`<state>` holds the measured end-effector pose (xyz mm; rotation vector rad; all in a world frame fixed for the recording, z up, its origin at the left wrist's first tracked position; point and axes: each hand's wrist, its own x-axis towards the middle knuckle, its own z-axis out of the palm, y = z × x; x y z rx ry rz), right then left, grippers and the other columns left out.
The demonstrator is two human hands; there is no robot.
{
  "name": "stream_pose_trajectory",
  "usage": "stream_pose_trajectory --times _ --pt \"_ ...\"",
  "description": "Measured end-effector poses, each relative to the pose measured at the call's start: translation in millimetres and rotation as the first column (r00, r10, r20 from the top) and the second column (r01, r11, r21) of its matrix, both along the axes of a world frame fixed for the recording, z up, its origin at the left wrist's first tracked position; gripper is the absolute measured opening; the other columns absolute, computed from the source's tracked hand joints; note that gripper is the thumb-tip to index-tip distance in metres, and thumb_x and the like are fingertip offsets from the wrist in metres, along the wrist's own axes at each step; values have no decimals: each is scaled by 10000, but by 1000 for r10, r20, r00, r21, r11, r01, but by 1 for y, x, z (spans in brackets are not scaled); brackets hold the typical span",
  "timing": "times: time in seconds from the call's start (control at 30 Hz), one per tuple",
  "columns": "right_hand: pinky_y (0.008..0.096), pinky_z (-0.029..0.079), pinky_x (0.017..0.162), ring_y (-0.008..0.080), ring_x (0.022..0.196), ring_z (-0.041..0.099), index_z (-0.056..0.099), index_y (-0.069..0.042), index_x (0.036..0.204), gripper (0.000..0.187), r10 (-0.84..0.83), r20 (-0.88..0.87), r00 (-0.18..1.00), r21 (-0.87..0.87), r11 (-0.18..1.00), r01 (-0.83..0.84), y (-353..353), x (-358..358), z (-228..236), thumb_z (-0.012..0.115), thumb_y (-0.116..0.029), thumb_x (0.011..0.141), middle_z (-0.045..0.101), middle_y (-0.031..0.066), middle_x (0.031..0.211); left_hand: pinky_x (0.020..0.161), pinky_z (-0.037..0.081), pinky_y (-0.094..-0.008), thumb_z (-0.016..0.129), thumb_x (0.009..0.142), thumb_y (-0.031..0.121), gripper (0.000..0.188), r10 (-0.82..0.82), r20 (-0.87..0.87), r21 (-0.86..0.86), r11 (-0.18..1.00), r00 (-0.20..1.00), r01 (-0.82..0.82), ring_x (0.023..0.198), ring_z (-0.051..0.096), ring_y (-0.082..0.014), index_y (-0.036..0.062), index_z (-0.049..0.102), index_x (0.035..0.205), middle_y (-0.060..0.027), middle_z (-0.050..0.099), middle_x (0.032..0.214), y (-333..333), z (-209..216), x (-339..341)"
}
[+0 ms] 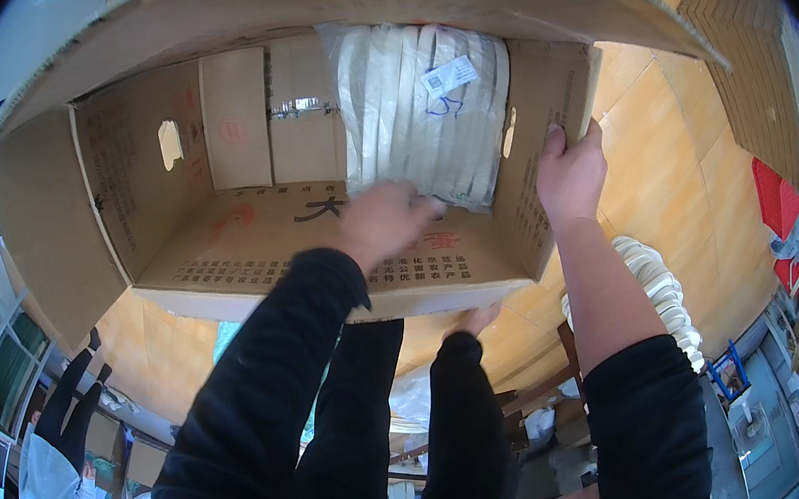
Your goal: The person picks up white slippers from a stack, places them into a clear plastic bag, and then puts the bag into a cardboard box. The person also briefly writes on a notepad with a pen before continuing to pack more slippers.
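A large open cardboard box (164,220) lies in front of me, its flaps spread and red and dark print on its inner wall. In its right half sits a clear plastic bag (381,110) packed with a row of thin white pieces, perhaps stacked dishes or lids. A white label (449,75) and a blue pen mark show on the bag. My left hand (386,221) is inside the box at the bag's lower left edge, its fingers smeared by motion. With thumb and fingers, my right hand (573,171) grips the edge of the box's right wall.
Right of my right forearm, a curved stack of white pieces (662,286) rests on the tan floor (678,142). Flattened cardboard (747,52) leans at the far right, near a red item (776,197). Another person (51,477) is at the lower left.
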<state>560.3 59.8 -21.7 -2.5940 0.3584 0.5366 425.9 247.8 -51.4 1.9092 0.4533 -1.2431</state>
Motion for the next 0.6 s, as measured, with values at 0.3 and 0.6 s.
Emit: stream_pose_trajectory --times 0.3,0.6 --pt "447 490 947 413 1098 624 490 73 1319 436 -6 145 989 -13 1000 8 -5 -3 -14 591 -100 932 640 263 1172 916 541 -461 637 942 269 627 -295 149 400 891 944 215 1059 651 -396 91 391 1490 -219 567 1220 37 -69 -12" --pt "448 479 971 403 1142 598 479 70 1349 480 -4 130 992 6 1000 3 -7 -2 -17 605 -113 923 612 257 1235 849 566 -457 651 919 239 652 -278 117 492 850 953 188 995 670 -392 98 376 1493 -207 581 1209 20 -73 -13"
